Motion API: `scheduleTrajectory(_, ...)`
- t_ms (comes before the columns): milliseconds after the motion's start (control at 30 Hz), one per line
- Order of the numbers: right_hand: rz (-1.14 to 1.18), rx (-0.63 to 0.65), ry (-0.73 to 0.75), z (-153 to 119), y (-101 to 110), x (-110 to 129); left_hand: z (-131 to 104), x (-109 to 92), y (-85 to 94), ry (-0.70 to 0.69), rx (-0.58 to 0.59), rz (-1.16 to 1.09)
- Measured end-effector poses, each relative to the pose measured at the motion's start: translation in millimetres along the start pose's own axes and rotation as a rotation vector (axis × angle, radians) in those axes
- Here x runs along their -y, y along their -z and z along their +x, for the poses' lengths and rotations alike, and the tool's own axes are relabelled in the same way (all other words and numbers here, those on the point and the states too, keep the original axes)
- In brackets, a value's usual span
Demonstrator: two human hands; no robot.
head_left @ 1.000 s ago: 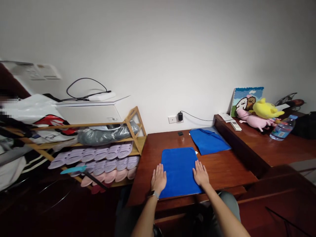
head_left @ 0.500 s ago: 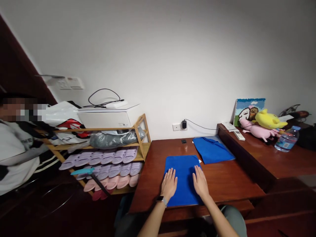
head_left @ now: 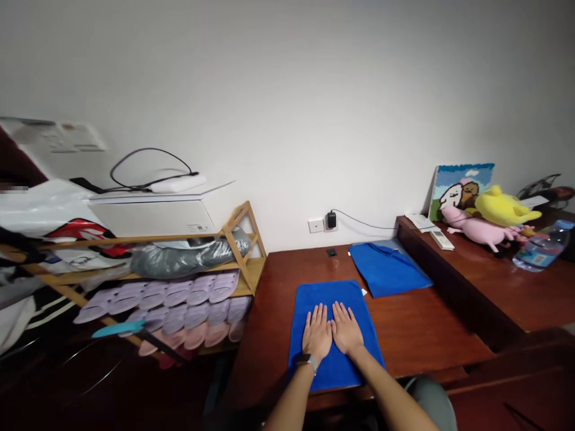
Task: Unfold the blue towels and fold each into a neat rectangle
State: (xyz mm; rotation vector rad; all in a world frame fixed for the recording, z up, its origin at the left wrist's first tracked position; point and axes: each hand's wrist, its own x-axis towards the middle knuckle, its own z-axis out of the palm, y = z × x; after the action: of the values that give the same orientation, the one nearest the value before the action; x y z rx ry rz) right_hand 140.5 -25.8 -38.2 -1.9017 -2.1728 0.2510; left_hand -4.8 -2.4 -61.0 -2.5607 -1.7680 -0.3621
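Observation:
A blue cloth (head_left: 332, 293) lies spread flat on the brown wooden table (head_left: 287, 269), near its front edge. My left hand (head_left: 318, 334), with a watch at the wrist, rests palm down on the middle of this cloth with its fingers stretched out. Beside it, also flat on the cloth, is my right hand (head_left: 347, 329); the two hands touch or nearly touch at the thumbs. Neither hand holds anything. Farther back to the right, a second blue cloth (head_left: 389, 269) lies with folds at its top.
At the left a wooden rack (head_left: 251, 272) holds slippers (head_left: 202, 290), bags and a white box (head_left: 153, 216). On the raised surface at right are a remote (head_left: 442, 240), plush toys (head_left: 503, 206), a picture and a water bottle (head_left: 543, 248). A charger (head_left: 331, 219) is plugged into the wall.
Both hands have moved inward from the cloth's sides to its middle and now lie side by side. The view has shifted, and the person at far left is mostly out of frame.

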Motion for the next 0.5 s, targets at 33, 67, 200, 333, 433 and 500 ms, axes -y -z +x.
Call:
scheduleTrajectory(33, 0.000, 0.006, -0.003, -0.6, 2.3, 1.0, 0.4, -3.4, 3.2, 0.009, 0.012, -0.002)
scheduleTrajectory(67, 0.003, 0.016, -0.006, -0.8, 4.5, 2.3, 0.9, -6.5, 6.5, 0.018, 0.026, -0.005)
scheduleTrajectory(200, 0.033, 0.039, -0.016, -0.7, 6.4, 2.2, -1.9, -2.5, 12.2, 0.014, 0.062, -0.007)
scheduleTrajectory(333, 0.030, 0.002, -0.193, -0.2, 4.4, -21.7, -10.2, 36.2, 9.9, 0.052, 0.025, 0.028)
scheduleTrajectory(433, 0.030, -0.007, -0.296, -2.7, 7.5, -46.6, -14.8, 62.0, 14.6, 0.135, 0.015, 0.054)
scheduleTrajectory(500, 0.034, -0.009, -0.287, -6.0, 10.9, -56.6, -17.7, 66.5, 20.2, 0.180, 0.026, 0.051)
